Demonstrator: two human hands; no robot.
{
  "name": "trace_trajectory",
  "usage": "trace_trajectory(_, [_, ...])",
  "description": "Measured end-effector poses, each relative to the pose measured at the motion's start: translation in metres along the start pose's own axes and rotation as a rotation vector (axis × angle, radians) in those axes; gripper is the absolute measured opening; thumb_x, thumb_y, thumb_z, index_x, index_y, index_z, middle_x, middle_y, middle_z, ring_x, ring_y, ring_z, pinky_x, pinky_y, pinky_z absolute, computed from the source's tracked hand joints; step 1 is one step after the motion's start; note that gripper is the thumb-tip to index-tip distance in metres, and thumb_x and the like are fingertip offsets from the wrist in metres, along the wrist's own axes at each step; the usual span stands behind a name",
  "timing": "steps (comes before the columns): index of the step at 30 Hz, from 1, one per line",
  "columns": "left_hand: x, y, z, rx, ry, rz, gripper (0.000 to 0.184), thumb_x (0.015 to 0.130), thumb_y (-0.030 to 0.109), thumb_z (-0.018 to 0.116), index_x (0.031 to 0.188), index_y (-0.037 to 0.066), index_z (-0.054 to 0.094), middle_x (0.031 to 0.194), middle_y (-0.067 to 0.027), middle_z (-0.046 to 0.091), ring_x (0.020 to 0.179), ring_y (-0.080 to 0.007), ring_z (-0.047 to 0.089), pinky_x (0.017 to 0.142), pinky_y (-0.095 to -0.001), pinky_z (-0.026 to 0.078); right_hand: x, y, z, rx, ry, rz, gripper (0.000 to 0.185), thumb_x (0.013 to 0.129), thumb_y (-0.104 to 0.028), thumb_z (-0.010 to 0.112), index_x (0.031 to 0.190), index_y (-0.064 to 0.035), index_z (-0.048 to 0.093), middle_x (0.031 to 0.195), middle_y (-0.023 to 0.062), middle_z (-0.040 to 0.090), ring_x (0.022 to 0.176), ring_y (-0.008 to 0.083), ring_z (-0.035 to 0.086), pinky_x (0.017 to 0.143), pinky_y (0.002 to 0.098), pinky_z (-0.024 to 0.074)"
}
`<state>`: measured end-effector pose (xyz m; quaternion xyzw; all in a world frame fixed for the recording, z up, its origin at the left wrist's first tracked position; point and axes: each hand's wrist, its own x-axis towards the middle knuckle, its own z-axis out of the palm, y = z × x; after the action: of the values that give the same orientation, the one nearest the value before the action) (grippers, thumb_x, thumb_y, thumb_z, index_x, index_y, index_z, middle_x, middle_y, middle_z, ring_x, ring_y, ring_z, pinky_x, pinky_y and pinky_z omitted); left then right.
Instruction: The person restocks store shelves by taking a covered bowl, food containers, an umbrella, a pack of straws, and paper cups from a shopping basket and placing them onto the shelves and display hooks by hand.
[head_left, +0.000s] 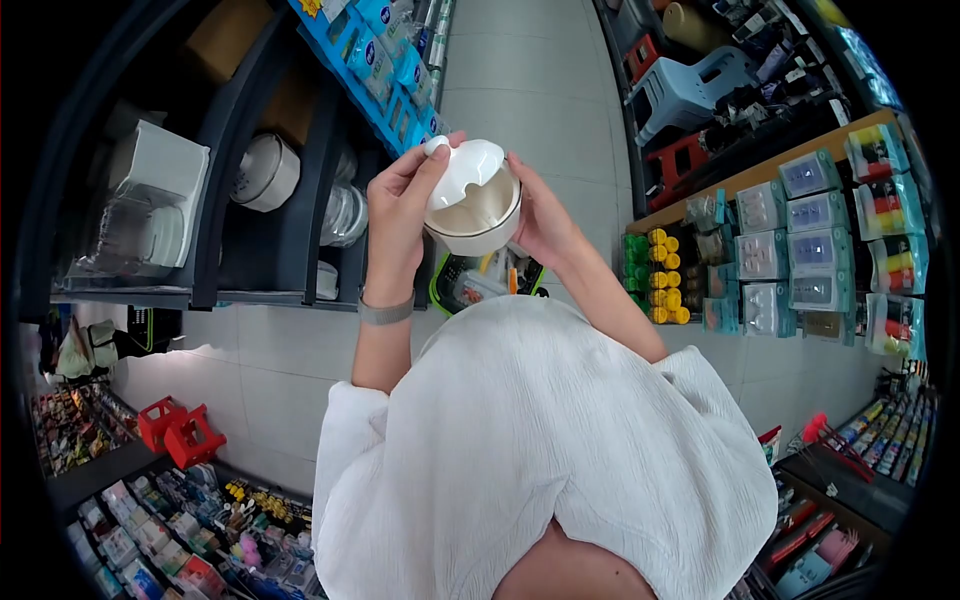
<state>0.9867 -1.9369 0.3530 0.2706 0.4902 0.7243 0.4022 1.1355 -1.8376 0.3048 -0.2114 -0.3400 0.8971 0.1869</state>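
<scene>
Held up in front of me is a white ceramic jar with a dark line round its rim. Its inside shows from above. My left hand grips the knob of the white lid, which is tilted over the jar's far side and has a notch in its edge. My right hand is wrapped round the jar's right side, its fingers partly hidden behind. Below the jar, a black and green shopping basket with several items in it is partly covered by my shirt.
Dark shelves on the left hold a white bowl and a boxed item. Blue packets hang beyond them. At right are a blue-grey stool and several packaged containers. Red stools stand on the floor behind left.
</scene>
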Motion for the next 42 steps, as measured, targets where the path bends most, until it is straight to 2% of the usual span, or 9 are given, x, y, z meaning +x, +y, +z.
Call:
trace_trajectory(7, [-0.007, -0.009, 0.003, 0.442, -0.078, 0.289, 0.027, 0.09, 0.014, 0.074, 0.112, -0.001, 0.073, 0.119, -0.0101, 0.071, 0.111, -0.0175, 0.064, 0.099, -0.0313, 0.047, 0.002, -0.003, -0.004, 0.028, -0.034, 0.021, 0.056, 0.103, -0.053, 0.045, 0.136, -0.0077, 0.051, 0.131, 0.0097, 0.062, 0.116, 0.0205, 0.064, 0.094, 0.0384, 0.0554])
trace_trajectory(12, [-0.011, -0.01, 0.0, 0.527, -0.093, 0.344, 0.029, 0.087, 0.013, 0.076, 0.111, -0.002, 0.073, 0.12, -0.0097, 0.07, 0.115, -0.0199, 0.063, 0.101, -0.0327, 0.047, 0.0, -0.006, 0.0, 0.036, -0.051, 0.069, 0.057, 0.103, -0.055, 0.046, 0.136, -0.0089, 0.05, 0.128, 0.0082, 0.063, 0.116, 0.0197, 0.064, 0.094, 0.0383, 0.055])
trace_trajectory(19, [-0.027, -0.007, -0.016, 0.69, -0.096, 0.481, 0.027, 0.085, 0.01, 0.076, 0.111, 0.002, 0.073, 0.129, -0.0127, 0.066, 0.129, -0.0267, 0.055, 0.108, -0.0377, 0.042, 0.006, 0.014, 0.0, 0.029, -0.007, 0.098, 0.055, 0.097, -0.036, 0.059, 0.139, -0.0024, 0.048, 0.134, 0.0126, 0.058, 0.122, 0.023, 0.059, 0.103, 0.0395, 0.0482])
trace_trajectory(21, [-0.037, -0.005, -0.025, 0.696, -0.056, 0.515, 0.041, 0.084, 0.013, 0.077, 0.122, 0.002, 0.067, 0.137, -0.0158, 0.061, 0.13, -0.0279, 0.054, 0.109, -0.0385, 0.042, 0.006, 0.019, 0.012, -0.024, 0.0, 0.1, 0.054, 0.097, -0.035, 0.059, 0.138, -0.0019, 0.049, 0.134, 0.013, 0.059, 0.123, 0.0234, 0.059, 0.104, 0.0391, 0.0472])
trace_trajectory(23, [-0.054, -0.003, -0.037, 0.678, 0.058, 0.497, 0.068, 0.08, 0.021, 0.082, 0.138, 0.0, 0.052, 0.146, -0.0197, 0.05, 0.133, -0.0301, 0.051, 0.111, -0.0403, 0.04, 0.008, 0.023, 0.024, -0.048, -0.018, 0.122, 0.054, 0.097, -0.036, 0.059, 0.138, -0.0018, 0.049, 0.134, 0.013, 0.059, 0.123, 0.0231, 0.059, 0.104, 0.0385, 0.0465])
trace_trajectory(29, [-0.11, 0.009, -0.069, 0.938, 0.333, 0.417, 0.108, 0.07, 0.034, 0.091, 0.151, 0.0, 0.027, 0.147, -0.0223, 0.04, 0.137, -0.0334, 0.044, 0.113, -0.0434, 0.038, 0.026, 0.047, 0.073, -0.06, -0.045, 0.104, 0.054, 0.097, -0.036, 0.059, 0.137, -0.0029, 0.048, 0.132, 0.0109, 0.06, 0.122, 0.0207, 0.059, 0.106, 0.0366, 0.0438])
trace_trajectory(33, [-0.123, 0.028, -0.092, 1.006, 0.449, 0.369, 0.112, 0.066, 0.035, 0.094, 0.151, -0.001, 0.031, 0.141, -0.0194, 0.045, 0.131, -0.0332, 0.049, 0.108, -0.0427, 0.042, 0.04, 0.07, 0.112, -0.038, -0.136, 0.111, 0.055, 0.097, -0.033, 0.061, 0.142, -0.0063, 0.043, 0.132, 0.009, 0.059, 0.124, 0.019, 0.057, 0.106, 0.036, 0.0429])
trace_trajectory(37, [-0.12, 0.049, -0.134, 1.093, 0.512, 0.492, 0.104, 0.062, 0.035, 0.095, 0.144, -0.002, 0.044, 0.135, -0.0183, 0.052, 0.122, -0.0328, 0.056, 0.103, -0.0412, 0.046, 0.049, 0.091, 0.157, -0.102, -0.203, 0.014, 0.059, 0.097, -0.031, 0.062, 0.146, -0.0083, 0.037, 0.135, 0.0084, 0.055, 0.125, 0.019, 0.056, 0.106, 0.036, 0.0435])
trace_trajectory(42, [-0.113, 0.08, -0.172, 1.124, 0.491, 0.499, 0.091, 0.057, 0.035, 0.096, 0.131, 0.001, 0.057, 0.13, -0.02, 0.057, 0.123, -0.0361, 0.055, 0.103, -0.0438, 0.046, 0.08, 0.115, 0.182, -0.186, -0.256, -0.056, 0.064, 0.098, -0.042, 0.06, 0.148, -0.0105, 0.034, 0.141, 0.0078, 0.047, 0.133, 0.0168, 0.041, 0.111, 0.0338, 0.03])
